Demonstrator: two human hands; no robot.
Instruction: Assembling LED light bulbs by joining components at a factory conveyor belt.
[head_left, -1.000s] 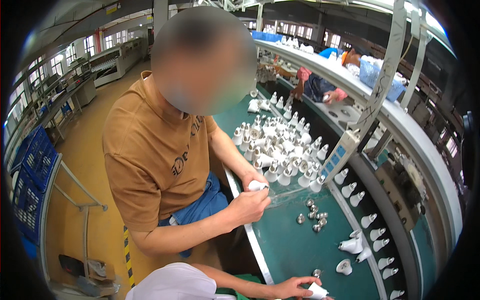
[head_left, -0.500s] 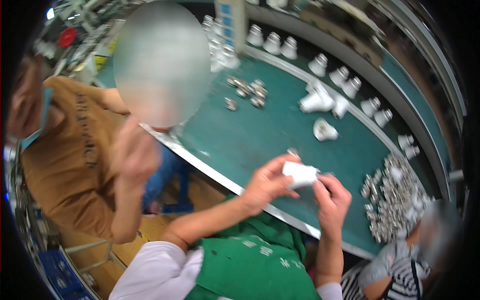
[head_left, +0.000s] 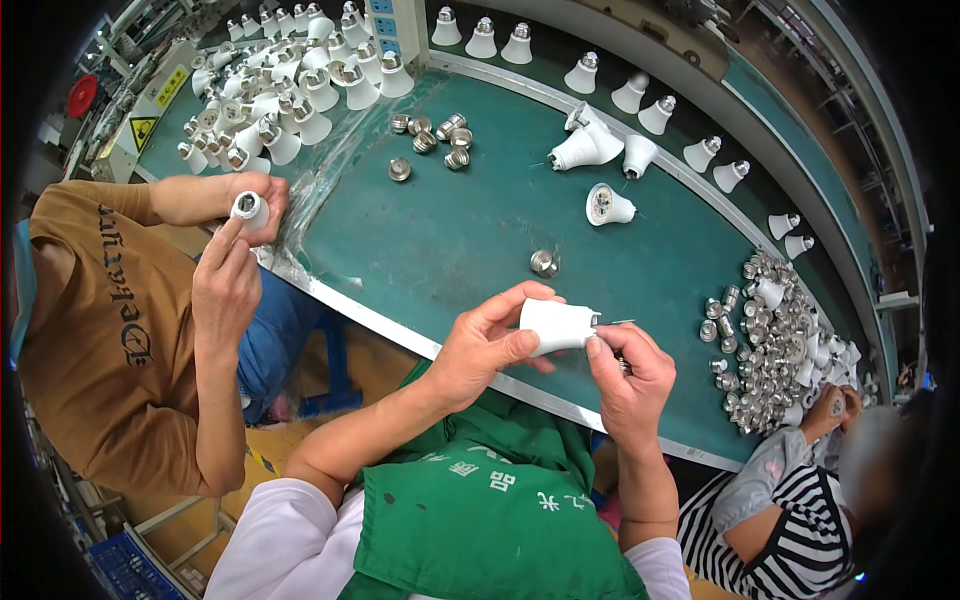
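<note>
My left hand [head_left: 487, 345] is closed around the wide end of a white bulb housing [head_left: 556, 327], held on its side above the green table's near edge. Thin wires [head_left: 617, 322] stick out of the housing's narrow end, which points right. At that end is my right hand [head_left: 633, 378], its thumb touching the rim. A shiny metal screw cap [head_left: 624, 364] shows partly between its curled fingers; the rest is hidden. One loose screw cap [head_left: 543, 263] lies on the table just beyond my left hand.
Several screw caps [head_left: 425, 140] and white housings [head_left: 610, 205] lie farther back. A heap of caps [head_left: 765, 350] is at right. Capped bulbs [head_left: 580, 73] line the curved back ledge. At left a co-worker's hands hold a housing [head_left: 250, 208]; another person [head_left: 790, 490] sits right.
The view has shifted and sharpened, so table things sit elsewhere in it. My hands keep the housing between them. The left co-worker's hands now show at a housing.
</note>
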